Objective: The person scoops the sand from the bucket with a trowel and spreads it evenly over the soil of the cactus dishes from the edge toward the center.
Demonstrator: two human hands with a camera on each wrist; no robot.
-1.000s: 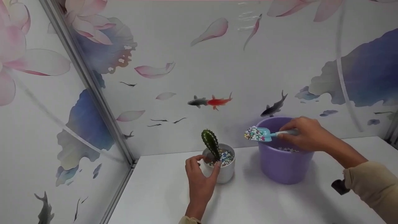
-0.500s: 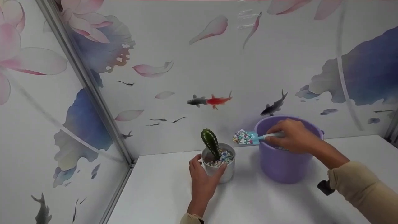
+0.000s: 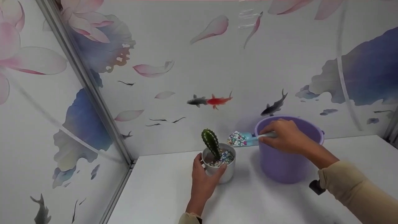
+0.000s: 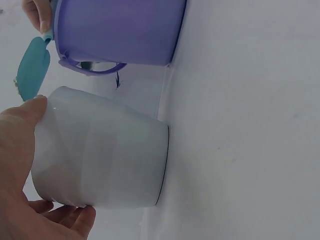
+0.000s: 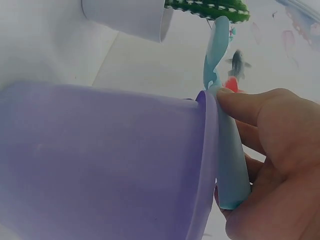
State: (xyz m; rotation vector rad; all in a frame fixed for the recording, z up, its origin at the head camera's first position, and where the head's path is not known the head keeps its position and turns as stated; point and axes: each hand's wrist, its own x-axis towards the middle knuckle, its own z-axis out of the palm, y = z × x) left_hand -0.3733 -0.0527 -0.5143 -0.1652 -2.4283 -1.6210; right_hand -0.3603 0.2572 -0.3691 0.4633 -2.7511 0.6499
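1. Left hand [image 3: 204,180]: grasps the smooth white cylindrical pot [image 3: 229,170], thumb and fingers against its wall; pot stands upright near the back edge of the white table [image 3: 161,193].
2. Green ribbed cactus [image 3: 210,143]: planted in the pot, leaning toward the table's left edge; multicoloured pebbles [image 3: 227,157] lie about its base.
3. Right hand [image 3: 284,136]: grasps the handle of the light-blue scoop [image 3: 252,139]; blade carries a pebble heap [image 3: 237,138], beside the pot's rim.
4. Round purple bucket [image 3: 286,166]: near the table's back edge, right of the pot; right hand above its rim.
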